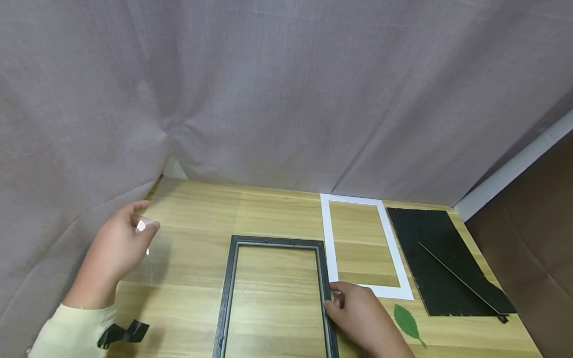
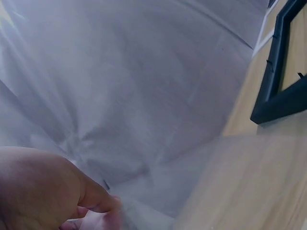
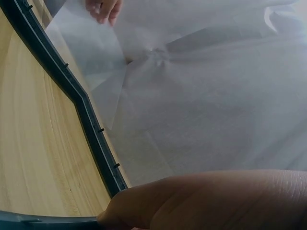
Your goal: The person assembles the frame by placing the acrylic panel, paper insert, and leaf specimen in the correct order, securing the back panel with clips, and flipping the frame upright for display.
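My left hand (image 1: pixel 117 243), raised at the left, pinches a clear transparent sheet (image 3: pixel 91 45) between thumb and fingers. Faint edges of this sheet show over the wood in the head view, left of the frame. A dark, empty picture frame (image 1: pixel 278 242) lies on the table, small tabs along its inner edge. My right hand (image 1: pixel 360 313) grips the frame's right side, thumb on the bar and fingers at its outer edge. In the left wrist view the frame's corner (image 2: pixel 268 108) appears just beyond the sheet.
Right of the frame lies a white mat border (image 1: pixel 330 238). Beyond it is a black backing board (image 1: pixel 425 248) with a stand leg (image 1: pixel 483 288) attached. A green leaf (image 1: pixel 406 320) lies near my right wrist. Grey cloth (image 1: pixel 286 99) hangs behind the wooden table (image 1: pixel 201 204).
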A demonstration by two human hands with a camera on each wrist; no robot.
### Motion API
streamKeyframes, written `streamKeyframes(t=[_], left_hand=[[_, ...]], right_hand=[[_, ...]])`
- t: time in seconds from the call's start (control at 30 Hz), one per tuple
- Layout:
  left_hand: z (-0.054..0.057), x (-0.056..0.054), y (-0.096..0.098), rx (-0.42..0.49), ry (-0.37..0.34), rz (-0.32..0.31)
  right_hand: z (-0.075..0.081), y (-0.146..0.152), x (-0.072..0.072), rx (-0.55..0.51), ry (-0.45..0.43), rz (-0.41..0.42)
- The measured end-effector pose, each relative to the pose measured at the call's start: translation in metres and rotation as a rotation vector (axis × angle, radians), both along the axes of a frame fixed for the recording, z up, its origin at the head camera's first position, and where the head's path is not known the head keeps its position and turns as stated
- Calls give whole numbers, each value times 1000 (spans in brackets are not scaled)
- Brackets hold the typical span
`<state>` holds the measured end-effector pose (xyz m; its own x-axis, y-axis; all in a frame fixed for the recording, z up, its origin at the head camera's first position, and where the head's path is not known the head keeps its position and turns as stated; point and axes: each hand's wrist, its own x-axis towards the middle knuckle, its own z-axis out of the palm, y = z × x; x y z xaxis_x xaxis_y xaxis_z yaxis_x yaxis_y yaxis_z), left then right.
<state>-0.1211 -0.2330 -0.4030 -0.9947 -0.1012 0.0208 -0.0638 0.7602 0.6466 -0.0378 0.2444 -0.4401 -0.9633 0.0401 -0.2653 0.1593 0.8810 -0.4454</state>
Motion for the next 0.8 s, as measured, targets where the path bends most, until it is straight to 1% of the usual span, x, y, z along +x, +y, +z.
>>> streamKeyframes(t=[0.1,0.3,0.53,0.67,0.8], left_hand=[[6,6,0,-19,19,5],[22,17,4,-21,25,21],[40,32,10,-78,107,37],[50,42,8,-96,119,48],[58,53,4,-94,124,64]], right_hand=[[0,0,0,0,-1,3],[-1,0,0,-5,-2,-1],[-4,1,1,-12,22,1],[-4,0,1,-7,28,-1],[-5,1,1,-6,35,-1]])
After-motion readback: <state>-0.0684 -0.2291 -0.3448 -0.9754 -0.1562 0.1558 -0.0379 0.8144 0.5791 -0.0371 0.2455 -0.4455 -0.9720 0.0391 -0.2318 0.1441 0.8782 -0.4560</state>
